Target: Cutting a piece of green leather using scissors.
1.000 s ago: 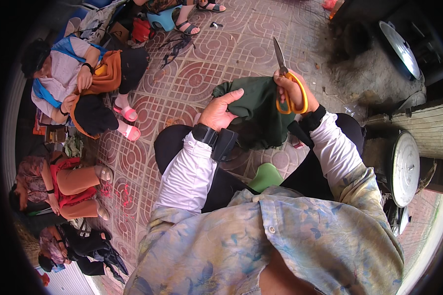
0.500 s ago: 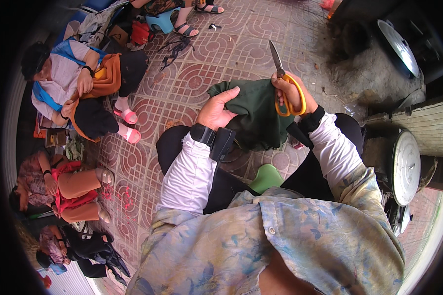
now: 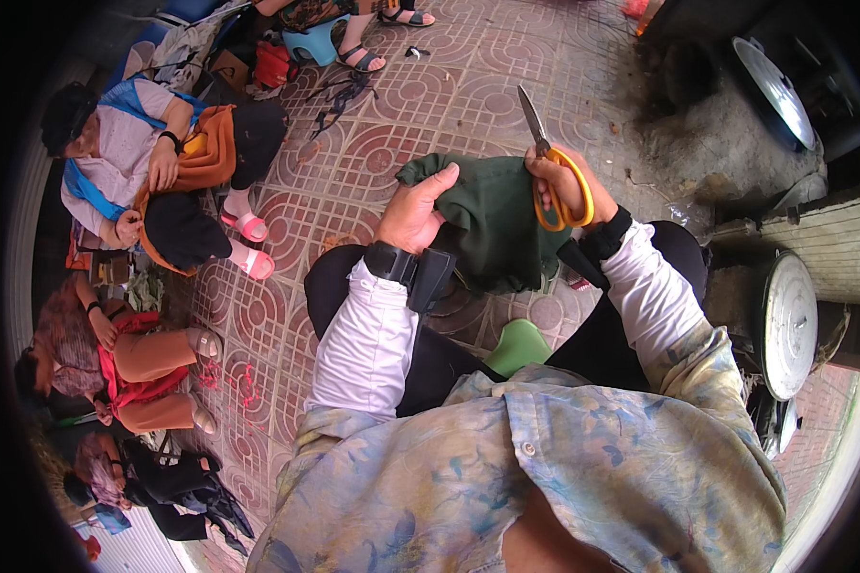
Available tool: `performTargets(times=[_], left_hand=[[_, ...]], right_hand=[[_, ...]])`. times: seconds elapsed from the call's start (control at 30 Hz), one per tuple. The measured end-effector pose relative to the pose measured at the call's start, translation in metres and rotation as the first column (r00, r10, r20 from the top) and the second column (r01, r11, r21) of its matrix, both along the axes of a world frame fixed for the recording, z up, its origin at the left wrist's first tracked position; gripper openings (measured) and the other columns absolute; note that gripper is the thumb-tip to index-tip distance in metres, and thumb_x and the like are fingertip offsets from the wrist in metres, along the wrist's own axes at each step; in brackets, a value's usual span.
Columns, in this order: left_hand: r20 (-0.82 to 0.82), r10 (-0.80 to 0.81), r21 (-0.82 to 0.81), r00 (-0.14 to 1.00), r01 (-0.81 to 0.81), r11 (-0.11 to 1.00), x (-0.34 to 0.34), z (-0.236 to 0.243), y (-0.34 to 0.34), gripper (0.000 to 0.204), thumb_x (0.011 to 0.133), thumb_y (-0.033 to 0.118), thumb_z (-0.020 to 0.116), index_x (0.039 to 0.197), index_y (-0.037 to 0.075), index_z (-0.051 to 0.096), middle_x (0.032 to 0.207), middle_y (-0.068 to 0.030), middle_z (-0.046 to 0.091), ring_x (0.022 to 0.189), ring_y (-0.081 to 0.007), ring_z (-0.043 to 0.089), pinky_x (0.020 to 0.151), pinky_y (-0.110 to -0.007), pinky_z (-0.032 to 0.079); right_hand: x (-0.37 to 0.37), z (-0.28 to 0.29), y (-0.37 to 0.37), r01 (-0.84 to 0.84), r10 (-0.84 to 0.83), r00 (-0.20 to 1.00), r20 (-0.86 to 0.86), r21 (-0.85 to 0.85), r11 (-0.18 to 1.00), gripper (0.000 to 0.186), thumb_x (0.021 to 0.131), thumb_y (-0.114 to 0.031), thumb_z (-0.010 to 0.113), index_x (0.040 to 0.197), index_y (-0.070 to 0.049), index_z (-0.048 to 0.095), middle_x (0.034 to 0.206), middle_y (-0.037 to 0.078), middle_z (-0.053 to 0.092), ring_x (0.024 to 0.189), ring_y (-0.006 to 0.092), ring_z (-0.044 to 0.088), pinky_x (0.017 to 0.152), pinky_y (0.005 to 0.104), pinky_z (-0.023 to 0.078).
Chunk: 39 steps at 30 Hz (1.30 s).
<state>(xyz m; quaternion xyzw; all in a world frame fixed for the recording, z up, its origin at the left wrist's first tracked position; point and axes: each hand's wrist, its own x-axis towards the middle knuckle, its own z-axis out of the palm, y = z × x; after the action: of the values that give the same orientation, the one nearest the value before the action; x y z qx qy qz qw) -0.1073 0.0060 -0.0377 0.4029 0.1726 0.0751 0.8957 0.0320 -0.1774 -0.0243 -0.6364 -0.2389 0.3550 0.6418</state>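
A dark green piece of cloth (image 3: 495, 224) hangs between my two hands, over the gap between my knees. My left hand (image 3: 413, 210) grips its left edge, thumb on top and the other fingers hidden behind the fabric. In my right hand (image 3: 569, 186) is a pair of scissors (image 3: 566, 181) with yellow handles, blades pointing up and away from me. That hand is also at the cloth's right edge; whether its fingers pinch the fabric I cannot tell. The blades look closed and stand apart from the cloth.
Under me shows a green stool (image 3: 519, 347). Several people sit along the left, one holding brown cloth (image 3: 205, 158). Dark strips (image 3: 339, 98) lie on the patterned tile floor (image 3: 420, 95). To my right are a round metal lid (image 3: 790, 325) and a clay stove (image 3: 717, 143).
My left hand has shifted slightly left with the cloth's edge, and the cloth looks a little more stretched. The scissors have tilted slightly left. People at left have moved their hands.
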Motion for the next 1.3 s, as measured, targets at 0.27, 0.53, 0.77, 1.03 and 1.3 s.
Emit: performTargets(times=[0.27,0.53,0.77,1.03,1.3], left_hand=[[0.025,0.04,0.053,0.999,-0.041,0.998,-0.001,0.004,0.003,0.014,0.089,0.017,0.061,0.098,0.006,0.06,0.095,-0.0034,0.063,0.086,-0.0138,0.062,0.074,-0.03,0.052],[0.094,0.059,0.1,0.994,-0.068,0.993,-0.002,0.004,0.008,0.017,0.091,0.021,0.06,0.097,0.005,0.061,0.095,-0.0044,0.064,0.085,-0.0138,0.062,0.075,-0.03,0.051],[0.078,0.066,0.157,0.995,-0.077,0.985,0.001,0.006,0.005,0.021,0.091,0.025,0.061,0.096,0.005,0.061,0.094,-0.0029,0.064,0.083,-0.0125,0.06,0.076,-0.03,0.049],[0.051,0.042,0.163,0.998,-0.05,0.985,0.004,0.004,0.002,0.023,0.091,0.027,0.061,0.096,0.005,0.061,0.093,-0.0026,0.063,0.083,-0.0121,0.06,0.076,-0.03,0.05],[0.071,0.036,0.159,0.997,-0.047,0.986,0.003,0.002,0.001,0.022,0.09,0.027,0.061,0.096,0.006,0.061,0.093,-0.0019,0.063,0.083,-0.0117,0.06,0.075,-0.03,0.05]], right_hand=[[-0.009,-0.003,-0.002,-0.088,0.088,0.996,0.01,-0.013,0.996,0.016,0.091,-0.021,0.052,0.089,-0.005,0.053,0.063,0.001,0.049,0.051,0.0098,0.049,0.048,0.0232,0.042],[-0.016,0.014,-0.015,-0.14,0.149,0.983,-0.109,0.091,0.986,0.035,0.096,-0.037,0.046,0.104,-0.004,0.051,0.072,0.004,0.052,0.058,0.0118,0.053,0.056,0.0241,0.046],[-0.053,0.029,-0.035,-0.358,0.376,0.888,-0.265,0.115,0.927,0.045,0.098,-0.044,0.038,0.104,-0.002,0.051,0.069,0.003,0.051,0.051,0.01,0.049,0.05,0.0219,0.04],[-0.066,0.014,-0.039,-0.423,0.439,0.861,-0.258,0.119,0.899,0.046,0.098,-0.044,0.037,0.105,-0.001,0.052,0.064,0.001,0.049,0.048,0.0078,0.049,0.048,0.0192,0.041],[-0.07,0.01,-0.033,-0.397,0.421,0.862,-0.282,0.142,0.907,0.047,0.098,-0.045,0.036,0.104,-0.001,0.051,0.062,0.001,0.049,0.047,0.0082,0.047,0.047,0.0201,0.04]])
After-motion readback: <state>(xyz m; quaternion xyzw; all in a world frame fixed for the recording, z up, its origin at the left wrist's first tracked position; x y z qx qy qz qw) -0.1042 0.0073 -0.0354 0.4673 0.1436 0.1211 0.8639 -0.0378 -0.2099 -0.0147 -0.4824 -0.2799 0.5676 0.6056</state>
